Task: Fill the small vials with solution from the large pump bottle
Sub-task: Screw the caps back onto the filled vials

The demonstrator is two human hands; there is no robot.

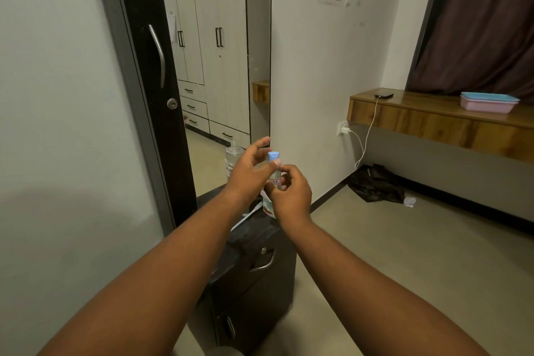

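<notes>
A small clear vial (275,180) with a blue cap (273,155) and a label reading "18" is held upright above the black cabinet (251,269). My right hand (291,192) grips the vial's lower body with curled fingers. My left hand (250,170) is just left of it, with the thumb tip touching the vial below the cap and the other fingers spread and raised. The large clear pump bottle (232,156) stands on the cabinet's far end, partly hidden behind my left hand.
A packet and a white strip (267,206) lie on the cabinet top under my hands. A mirror panel (219,66) and a dark door (150,81) are behind. A wooden shelf (433,118) with trays, a phone and a charging cable is on the right. A dark bag (375,185) lies on the floor.
</notes>
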